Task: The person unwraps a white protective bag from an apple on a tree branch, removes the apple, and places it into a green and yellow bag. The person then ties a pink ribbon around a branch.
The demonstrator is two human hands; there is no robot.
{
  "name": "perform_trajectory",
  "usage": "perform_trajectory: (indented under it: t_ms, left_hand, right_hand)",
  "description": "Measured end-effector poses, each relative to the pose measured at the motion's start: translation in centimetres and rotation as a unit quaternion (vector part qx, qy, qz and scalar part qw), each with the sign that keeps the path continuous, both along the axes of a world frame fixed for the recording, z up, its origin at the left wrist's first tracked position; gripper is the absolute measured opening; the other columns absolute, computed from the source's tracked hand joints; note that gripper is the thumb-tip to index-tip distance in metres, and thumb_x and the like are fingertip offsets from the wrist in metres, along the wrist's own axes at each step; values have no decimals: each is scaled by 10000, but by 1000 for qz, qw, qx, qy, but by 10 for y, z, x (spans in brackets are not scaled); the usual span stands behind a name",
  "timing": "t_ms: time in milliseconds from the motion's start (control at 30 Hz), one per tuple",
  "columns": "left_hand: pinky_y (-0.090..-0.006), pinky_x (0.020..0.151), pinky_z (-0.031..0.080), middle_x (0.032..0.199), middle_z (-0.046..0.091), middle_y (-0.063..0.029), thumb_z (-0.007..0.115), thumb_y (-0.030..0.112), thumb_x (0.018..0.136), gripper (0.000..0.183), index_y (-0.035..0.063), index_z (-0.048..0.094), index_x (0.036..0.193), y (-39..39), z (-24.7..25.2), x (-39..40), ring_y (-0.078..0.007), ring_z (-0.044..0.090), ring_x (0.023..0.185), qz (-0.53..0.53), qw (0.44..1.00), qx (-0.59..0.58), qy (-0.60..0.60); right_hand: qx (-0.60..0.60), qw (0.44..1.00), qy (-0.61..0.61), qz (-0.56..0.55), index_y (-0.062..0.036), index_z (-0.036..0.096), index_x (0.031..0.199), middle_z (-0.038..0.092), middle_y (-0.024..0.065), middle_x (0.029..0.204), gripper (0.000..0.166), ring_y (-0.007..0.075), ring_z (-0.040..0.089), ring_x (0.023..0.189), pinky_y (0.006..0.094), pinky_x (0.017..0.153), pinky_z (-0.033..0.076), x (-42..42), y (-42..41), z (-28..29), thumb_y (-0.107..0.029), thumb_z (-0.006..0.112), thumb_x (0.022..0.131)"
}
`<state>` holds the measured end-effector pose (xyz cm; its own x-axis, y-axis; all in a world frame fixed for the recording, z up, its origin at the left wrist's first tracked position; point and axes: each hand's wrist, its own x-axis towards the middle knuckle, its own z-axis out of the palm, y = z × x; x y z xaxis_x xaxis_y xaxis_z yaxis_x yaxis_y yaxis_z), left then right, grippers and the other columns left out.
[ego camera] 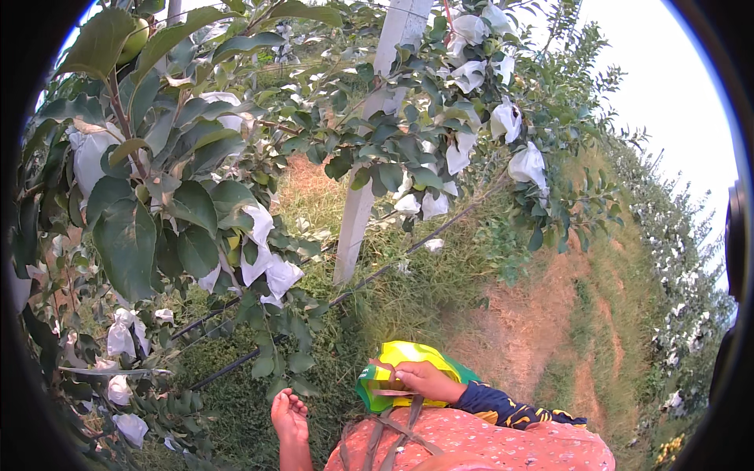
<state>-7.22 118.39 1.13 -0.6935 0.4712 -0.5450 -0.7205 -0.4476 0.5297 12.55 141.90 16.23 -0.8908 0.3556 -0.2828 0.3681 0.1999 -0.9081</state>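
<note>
A yellow and green plastic bag (pixel 412 352) hangs in front of my waist, with brown cloth straps (pixel 371 443) running over a coral patterned garment (pixel 471 438). My right hand (pixel 429 380), in a dark blue and yellow sleeve, grips the bag at its mouth, where a brown strap passes by the fingers. Part of those fingers is in shadow, and the bag's contents are hidden. To the left of the bag, my left hand (pixel 289 415) is raised palm up, fingers loosely curled, with nothing visible in it. Leaves (pixel 300 360) of a low apple branch hang just above it.
Apple branches carry white fruit bags (pixel 283 275) at left and more white bags (pixel 527 165) at upper right. A pale post (pixel 353 235) leans ahead. A dark hose (pixel 389 268) crosses diagonally. A bare green apple (pixel 134 41) hangs upper left. Grass and a dirt strip (pixel 530 324) lie right.
</note>
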Motion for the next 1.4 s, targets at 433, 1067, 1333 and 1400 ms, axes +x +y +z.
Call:
perform_trajectory:
  t_ms: [433,1067,1333,1400]
  left_hand:
    - [-273,572,474,788,596,-20,555,213,916,169,65,566,998,71,8,13,-132,557,657,9,1000,4,21]
    - [-252,646,458,815,598,0,510,181,934,170,47,574,1017,106,120,22,-112,562,698,189,964,-55,181]
    - [-258,665,453,963,619,-93,513,107,933,194,-10,553,1083,81,364,-27,-135,571,788,336,631,-129,687]
    - [-246,644,450,996,619,-99,516,107,931,207,-7,539,1102,79,427,-58,-126,568,789,366,603,-80,704]
  right_hand:
    - [-70,997,42,-13,-11,588,928,505,-20,695,208,59,439,626,227,569,387,6,70,-10,-155,442,959]
    - [-108,985,73,110,-26,608,877,416,-67,591,184,28,369,517,208,482,291,-43,173,-34,-124,461,926]
    - [-100,974,122,164,-35,595,850,408,-73,580,193,23,339,495,207,466,255,-72,178,-37,-141,457,933]
    - [-110,975,126,147,-34,595,861,401,-77,567,192,22,325,477,208,456,242,-79,175,-36,-141,453,936]
